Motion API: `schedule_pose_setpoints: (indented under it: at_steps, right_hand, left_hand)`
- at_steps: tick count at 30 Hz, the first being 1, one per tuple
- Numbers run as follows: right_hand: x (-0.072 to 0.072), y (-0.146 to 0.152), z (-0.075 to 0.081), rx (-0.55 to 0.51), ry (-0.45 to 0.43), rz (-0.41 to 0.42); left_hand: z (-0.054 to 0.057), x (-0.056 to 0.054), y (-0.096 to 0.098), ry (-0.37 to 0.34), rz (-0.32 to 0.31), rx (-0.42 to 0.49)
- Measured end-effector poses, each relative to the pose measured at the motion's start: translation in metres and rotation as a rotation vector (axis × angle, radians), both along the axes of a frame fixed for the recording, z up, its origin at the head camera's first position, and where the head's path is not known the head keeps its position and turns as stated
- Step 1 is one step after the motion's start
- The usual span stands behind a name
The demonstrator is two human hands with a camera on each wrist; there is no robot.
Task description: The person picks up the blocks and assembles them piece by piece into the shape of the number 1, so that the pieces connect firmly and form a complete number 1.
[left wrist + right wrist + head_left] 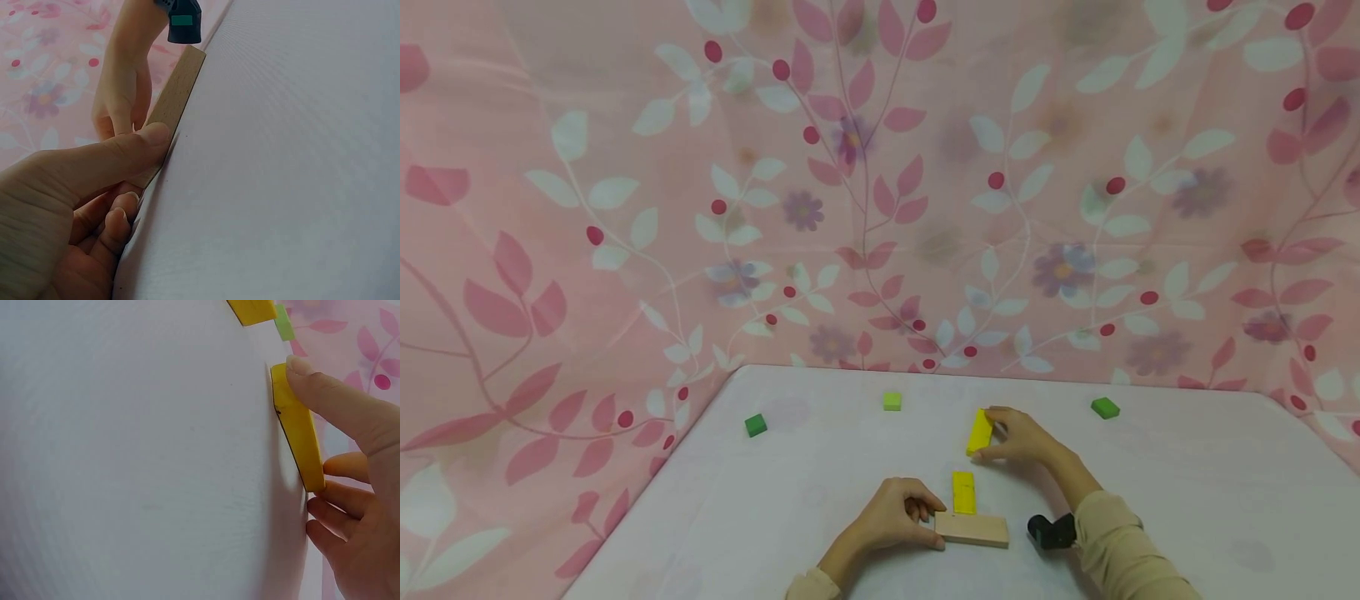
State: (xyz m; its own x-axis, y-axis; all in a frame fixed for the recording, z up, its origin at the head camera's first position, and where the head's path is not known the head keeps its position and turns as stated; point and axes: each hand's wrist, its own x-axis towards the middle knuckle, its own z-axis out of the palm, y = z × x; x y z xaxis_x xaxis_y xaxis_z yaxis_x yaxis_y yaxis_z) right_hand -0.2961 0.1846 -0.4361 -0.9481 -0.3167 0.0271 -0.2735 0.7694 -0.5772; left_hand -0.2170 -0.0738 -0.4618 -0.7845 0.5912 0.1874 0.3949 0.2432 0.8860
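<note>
My left hand (pixel 891 515) grips the left end of a flat, plain wooden block (pixel 973 530) near the front of the table. In the left wrist view the thumb presses on the face of this wooden block (pixel 178 87), and fingers curl beneath its end. Farther back, my right hand (pixel 1021 437) holds a yellow block (pixel 980 432) by its two ends. The right wrist view has the thumb at one end of that yellow block (pixel 299 434) and fingertips at the other. Between the hands lies a second yellow block (pixel 964 492), its near end at the wooden block's back edge.
A dark green block (pixel 756 425) lies at the back left of the white table (pixel 820 450). Toward the back stand a light green block (pixel 892 402) and, at the right, another green block (pixel 1105 407). A black wrist camera (pixel 1051 532) sits on the right forearm. Floral cloth (pixel 880 208) hangs behind.
</note>
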Motion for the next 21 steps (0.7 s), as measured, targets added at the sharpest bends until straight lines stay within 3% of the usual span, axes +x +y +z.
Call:
schedule_pose_setpoints:
  at_steps: [3,8,10,16,21]
  right_hand:
    - [-0.001,-0.001,0.000,-0.007,0.005,0.007]
    - [-0.003,-0.004,0.001,-0.013,0.000,0.010]
    - [-0.003,-0.005,0.001,-0.013,-0.008,0.012]
    - [-0.004,-0.009,0.003,-0.010,-0.018,0.043]
    - [-0.003,-0.012,0.004,-0.004,-0.004,0.069]
  left_hand:
    - [0.000,0.001,0.001,-0.001,0.004,0.002]
    - [0.024,0.014,0.002,-0.014,0.003,0.010]
    - [0.027,0.016,0.003,-0.017,0.004,0.006]
    - [0.003,0.004,0.002,-0.007,0.016,-0.002]
    - [0.001,0.001,0.000,0.009,0.003,0.000]
